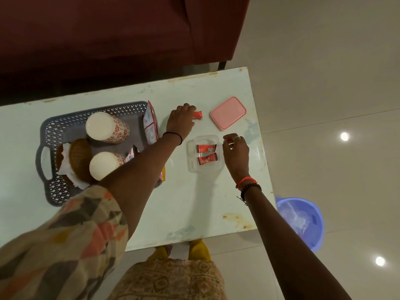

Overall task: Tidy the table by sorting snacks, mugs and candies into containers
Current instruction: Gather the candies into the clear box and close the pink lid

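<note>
Head view, table (205,213) bare along its near and right edges, grey basket (54,131) at left with two mugs (107,126), clear container (204,156) holding two candies (206,148), pink lid (228,112) far right, left hand (181,120) pinching a third candy (198,115) on the table, right hand (236,148) loosely curled, holding nothing.

Left hand (180,120) grips a red candy (198,115) (two more in the clear box (204,155)).

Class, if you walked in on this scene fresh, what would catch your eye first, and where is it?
Probably the left hand reaching for a red candy mid-table, beside a pink lid. Just nearer, a clear box holds two more candies. At the left, a grey basket carries two mugs.
</note>
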The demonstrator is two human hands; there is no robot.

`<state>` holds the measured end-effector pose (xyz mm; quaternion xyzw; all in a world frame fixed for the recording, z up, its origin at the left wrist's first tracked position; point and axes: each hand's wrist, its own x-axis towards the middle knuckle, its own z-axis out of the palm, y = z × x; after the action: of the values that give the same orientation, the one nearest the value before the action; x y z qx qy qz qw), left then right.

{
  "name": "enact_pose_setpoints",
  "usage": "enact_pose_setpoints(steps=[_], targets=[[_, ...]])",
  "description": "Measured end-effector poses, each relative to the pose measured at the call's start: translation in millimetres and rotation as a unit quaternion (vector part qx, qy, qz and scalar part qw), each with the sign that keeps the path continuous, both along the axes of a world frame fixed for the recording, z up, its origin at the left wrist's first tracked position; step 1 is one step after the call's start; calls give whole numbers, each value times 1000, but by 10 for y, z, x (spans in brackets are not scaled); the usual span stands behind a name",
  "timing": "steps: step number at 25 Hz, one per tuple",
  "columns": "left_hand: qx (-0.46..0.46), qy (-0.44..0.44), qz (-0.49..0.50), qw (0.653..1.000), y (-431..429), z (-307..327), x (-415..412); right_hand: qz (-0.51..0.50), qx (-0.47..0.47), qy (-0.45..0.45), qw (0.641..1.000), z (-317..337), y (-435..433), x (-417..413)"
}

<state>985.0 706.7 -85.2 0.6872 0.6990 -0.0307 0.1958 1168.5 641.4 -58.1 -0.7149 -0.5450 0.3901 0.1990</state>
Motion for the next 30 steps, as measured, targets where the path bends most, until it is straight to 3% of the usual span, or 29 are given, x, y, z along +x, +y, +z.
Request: enact_pose_setpoints(steps=[5,11,16,19,23,30], targets=[[2,17,-13,1000,132,14,39,4,-12,-5,1000,-47,44,45],[76,-87,57,992,-270,327,283,-12,-31,-11,999,-15,-1,106],[20,-69,32,997,-789,404,544,-15,-42,-24,999,134,60,87],[13,-121,64,990,-930,508,584,-6,-38,-30,999,229,60,37],[63,-211,99,970,-1308,820,486,31,-28,-18,999,382,-128,-134],[127,-214,195,949,-2635,1044,-275,140,16,45,989,740,-794,-1078]])
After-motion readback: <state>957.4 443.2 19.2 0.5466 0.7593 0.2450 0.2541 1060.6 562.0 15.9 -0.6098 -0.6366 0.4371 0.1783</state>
